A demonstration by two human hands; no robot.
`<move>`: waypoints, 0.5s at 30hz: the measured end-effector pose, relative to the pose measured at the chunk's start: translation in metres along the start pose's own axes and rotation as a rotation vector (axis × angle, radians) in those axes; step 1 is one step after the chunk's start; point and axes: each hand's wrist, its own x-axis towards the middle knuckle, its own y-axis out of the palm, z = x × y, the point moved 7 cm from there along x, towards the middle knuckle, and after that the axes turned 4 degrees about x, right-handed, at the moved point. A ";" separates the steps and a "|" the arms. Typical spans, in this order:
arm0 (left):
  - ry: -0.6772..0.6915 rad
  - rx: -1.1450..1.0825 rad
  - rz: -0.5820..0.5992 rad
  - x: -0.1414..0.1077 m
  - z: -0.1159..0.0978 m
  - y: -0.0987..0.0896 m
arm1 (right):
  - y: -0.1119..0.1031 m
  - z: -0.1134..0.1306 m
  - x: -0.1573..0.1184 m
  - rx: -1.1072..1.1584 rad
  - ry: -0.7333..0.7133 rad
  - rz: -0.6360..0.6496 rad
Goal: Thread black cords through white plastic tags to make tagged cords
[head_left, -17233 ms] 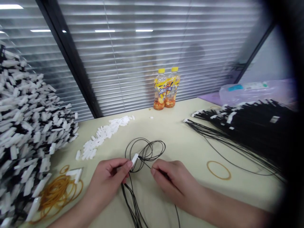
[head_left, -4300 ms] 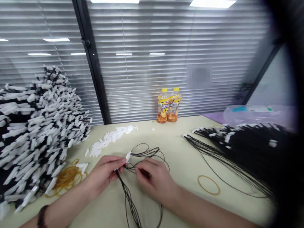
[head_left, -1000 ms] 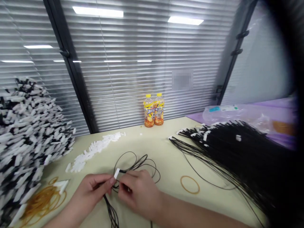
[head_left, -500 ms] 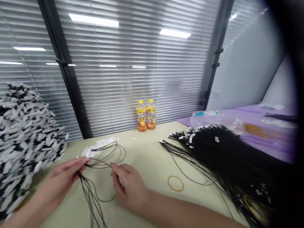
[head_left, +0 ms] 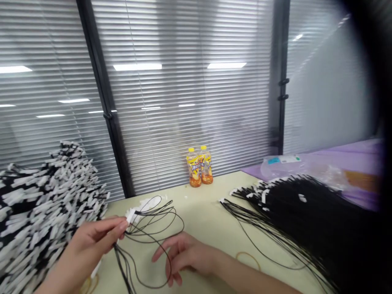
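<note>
Thin black cables (head_left: pixel 153 234) with white connector ends fan out in loops over the pale table (head_left: pixel 211 216). My left hand (head_left: pixel 101 241) pinches this bundle near its white ends, at the lower left. Lower down, more of the cable lengths hang below those fingers. My right hand (head_left: pixel 183 255) is beside the loops with its fingers apart and curved, and a cable loop passes across its fingertips. It grips nothing that I can see.
A tall heap of white-tipped black cables (head_left: pixel 61 204) stands at left. Two yellow-capped bottles (head_left: pixel 199 167) stand by the blinds. Many black cables (head_left: pixel 300 220) lie at right, near a rubber band (head_left: pixel 248 255) and a plastic bag (head_left: pixel 284 165) on purple cloth (head_left: pixel 364 153).
The view has tilted up and shifted left, so things appear lower and farther right. My right hand has let go of the cable and its fingers have spread. The loops are wider.
</note>
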 end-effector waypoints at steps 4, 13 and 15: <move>-0.029 0.057 0.022 0.005 0.014 0.004 | -0.008 -0.003 0.001 0.010 0.035 -0.029; -0.060 -0.099 -0.025 0.015 0.037 0.000 | -0.014 -0.007 -0.003 0.006 0.116 0.008; -0.080 -0.161 0.024 0.013 0.035 0.003 | -0.013 -0.011 -0.002 -0.043 0.119 0.017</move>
